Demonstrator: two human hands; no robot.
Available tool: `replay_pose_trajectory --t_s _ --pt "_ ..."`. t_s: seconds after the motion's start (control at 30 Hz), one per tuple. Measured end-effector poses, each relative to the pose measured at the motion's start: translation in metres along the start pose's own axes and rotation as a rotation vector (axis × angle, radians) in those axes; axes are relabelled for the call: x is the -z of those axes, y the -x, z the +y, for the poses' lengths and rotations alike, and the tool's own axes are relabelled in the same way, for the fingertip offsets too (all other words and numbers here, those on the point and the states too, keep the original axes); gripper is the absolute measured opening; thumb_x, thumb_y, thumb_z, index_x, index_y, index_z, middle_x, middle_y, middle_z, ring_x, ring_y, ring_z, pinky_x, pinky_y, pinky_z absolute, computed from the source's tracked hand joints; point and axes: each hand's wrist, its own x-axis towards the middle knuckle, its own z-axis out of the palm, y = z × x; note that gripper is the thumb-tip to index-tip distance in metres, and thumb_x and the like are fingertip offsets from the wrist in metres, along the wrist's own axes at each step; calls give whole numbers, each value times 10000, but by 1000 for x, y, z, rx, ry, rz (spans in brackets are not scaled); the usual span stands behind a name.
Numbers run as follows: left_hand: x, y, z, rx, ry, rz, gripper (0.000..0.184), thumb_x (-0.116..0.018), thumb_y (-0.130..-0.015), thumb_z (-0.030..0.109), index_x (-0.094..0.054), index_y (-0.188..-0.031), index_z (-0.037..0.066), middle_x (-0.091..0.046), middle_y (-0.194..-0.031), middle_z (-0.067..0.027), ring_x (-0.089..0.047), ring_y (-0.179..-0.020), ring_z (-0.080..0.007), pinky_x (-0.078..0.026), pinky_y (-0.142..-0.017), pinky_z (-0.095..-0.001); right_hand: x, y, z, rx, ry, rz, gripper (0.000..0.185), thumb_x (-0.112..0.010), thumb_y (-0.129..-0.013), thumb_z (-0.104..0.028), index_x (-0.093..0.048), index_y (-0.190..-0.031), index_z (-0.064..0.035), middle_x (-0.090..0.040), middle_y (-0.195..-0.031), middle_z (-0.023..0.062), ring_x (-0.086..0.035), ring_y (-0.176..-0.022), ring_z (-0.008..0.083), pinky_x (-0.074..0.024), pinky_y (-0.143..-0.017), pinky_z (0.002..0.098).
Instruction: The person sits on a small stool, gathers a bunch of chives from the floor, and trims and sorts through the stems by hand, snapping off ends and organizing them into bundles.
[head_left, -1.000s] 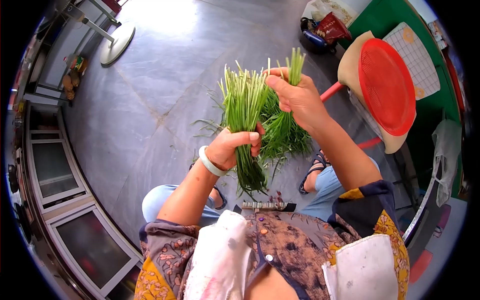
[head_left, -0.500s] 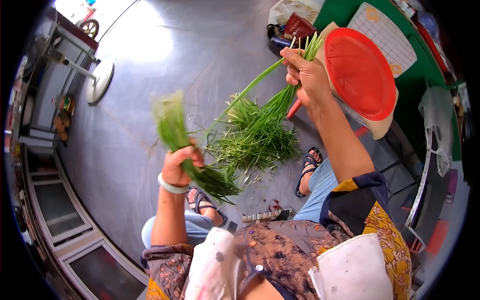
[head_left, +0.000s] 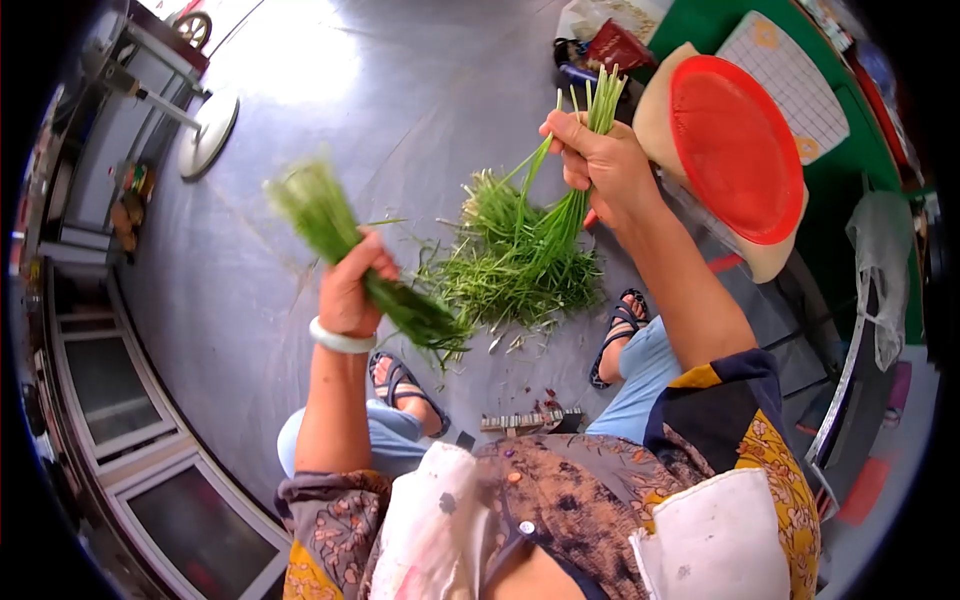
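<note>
My left hand (head_left: 348, 292) is wrapped round a thick bunch of garlic chives (head_left: 312, 200), held slanting, with pale cut ends at upper left and dark tips at lower right. Motion blurs this bunch. Further forward and to the right, my right hand (head_left: 612, 172) grips a thinner bundle of chives (head_left: 604, 98) near the stem ends; its green leaves hang towards the floor. Thumb and forefinger pinch a few stems apart from the rest. Below lies a loose chive pile (head_left: 525, 270) on the grey floor, overlapped by the hanging leaves.
A red round tray or basin (head_left: 735, 150) rests on a beige container beside my right forearm. Behind it are a green surface (head_left: 690, 20) and a dark red packet (head_left: 615, 45). A stand with a round base (head_left: 210, 135) and glass-fronted cabinets (head_left: 120, 390) line the left side.
My left hand has swung its bunch a little leftward. A long stem that stretched down-left from my right fingers now hangs closer to the bundle. The view has shifted slightly.
</note>
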Motion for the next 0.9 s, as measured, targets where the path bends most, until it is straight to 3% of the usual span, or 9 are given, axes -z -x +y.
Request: replay_pose_trajectory --t_s 0.03,0.07,0.13,0.27,0.4,0.43,0.53,0.7,0.9 --pt "-14 3 -3 -14 -49 28 109 -598 -888 116 -519 -931 54 -522 -734 -22 -481 -643 -141 -410 -610 -275 -10 4 6 -20 30 -17 232 -651 -902 -232 -646 -791 -28 -537 -678 -10 -348 -471 52 -247 -423 225" --pt "-15 -1 -5 2 -104 -117 118 -625 -879 124 -556 -937 49 -601 -835 -52 -541 -720 -145 -431 -639 -272 -17 8 11 -51 47 -45 236 -645 -906 -235 -646 -791 -28 -541 -684 -9 -350 -471 51 -248 -424 223" --pt "-35 3 -9 50 -172 -42 149 -674 -856 140 -597 -953 57 -659 -1040 -107 -590 -836 -135 -452 -678 -258 -31 14 21 -108 83 -101 246 -632 -914 -241 -645 -791 -28 -551 -694 -7 -355 -473 49 -250 -425 220" --pt "-44 0 -27 111 -133 -145 139 -705 -826 97 -613 -927 72 -667 -1004 -84 -605 -873 -130 -454 -672 -261 -55 26 38 -178 116 -155 253 -608 -926 -230 -635 -785 -21 -570 -659 -5 -370 -480 42 -270 -427 216" --pt "-55 5 -30 122 -112 -156 142 -711 -817 91 -623 -926 66 -656 -862 -35 -605 -740 -127 -438 -626 -256 -63 31 46 -112 244 -270 274 -585 -936 -235 -625 -778 -14 -603 -643 17 -505 -528 86 -397 -479 239" --pt "-54 5 -31 121 -113 -147 152 -714 -816 97 -620 -932 66 -654 -853 -33 -606 -735 -128 -437 -624 -258 -61 29 45 -88 314 -313 287 -582 -935 -237 -620 -776 -1 -612 -661 28 -562 -600 101 -453 -538 265" --pt "-50 9 -31 121 -115 -125 186 -722 -812 113 -608 -951 65 -648 -834 -28 -607 -726 -129 -433 -621 -263 -51 17 56 157 571 -202 271 -591 -927 -223 -612 -794 12 -612 -678 22 -547 -637 80 -447 -570 264" --pt "-47 13 -27 150 -101 -97 236 -732 -802 119 -593 -988 75 -648 -828 -27 -611 -720 -132 -428 -616 -254 -45 15 43 77 465 -164 189 -644 -881 -181 -640 -820 -2 -560 -681 -29 -472 -638 46 -397 -575 240" --pt "-47 12 -29 158 -116 -101 225 -729 -803 122 -606 -984 70 -651 -820 -33 -611 -711 -132 -435 -612 -251 -57 29 51 -2 345 -302 185 -657 -857 -161 -635 -777 3 -549 -682 -41 -479 -659 39 -409 -585 244"
